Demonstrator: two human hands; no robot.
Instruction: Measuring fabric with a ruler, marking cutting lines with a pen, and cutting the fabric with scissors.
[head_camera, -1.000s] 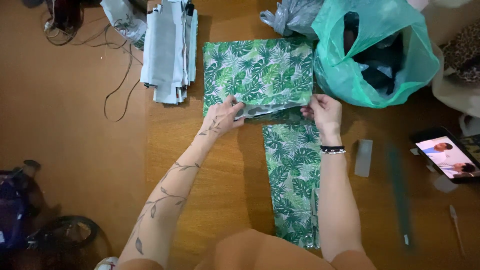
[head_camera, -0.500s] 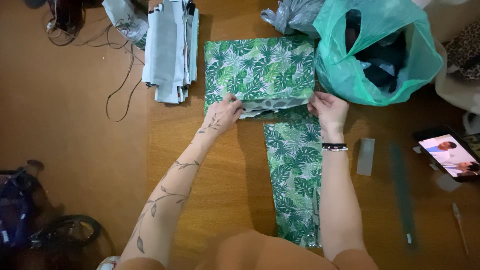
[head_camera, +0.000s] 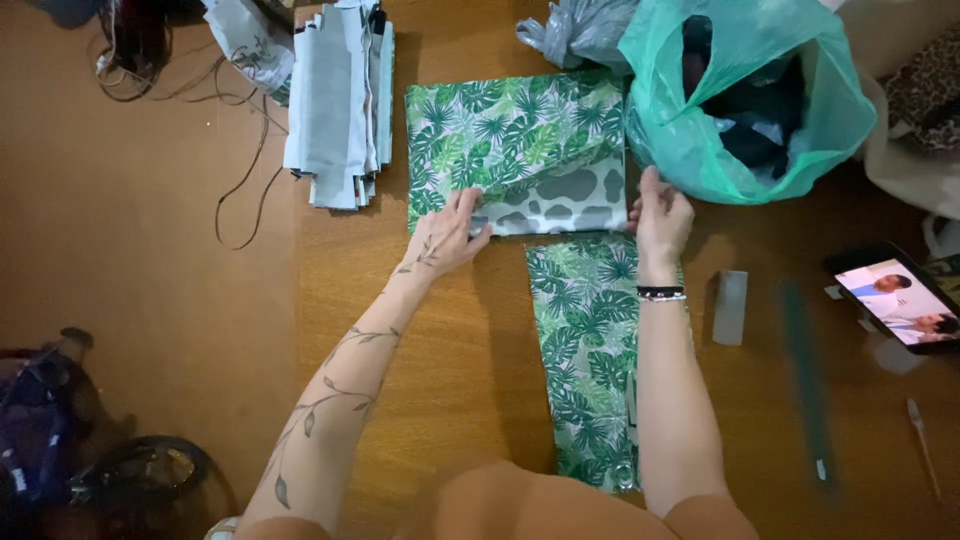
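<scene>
Pinching leaf-print fabric (head_camera: 515, 140) beside green plastic bag (head_camera: 700, 150), both hands.

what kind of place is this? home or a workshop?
Probably a home sewing or craft corner, not a factory. A wooden table holds leaf-print fabric that both hands fold, a stack of grey cut pieces, a green plastic bag of cloth, and a phone playing video.

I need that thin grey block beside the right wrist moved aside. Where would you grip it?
Grip the grey block across its two long side edges, coming from above: it lies flat on the table, narrow, with bare wood on both sides.
</scene>
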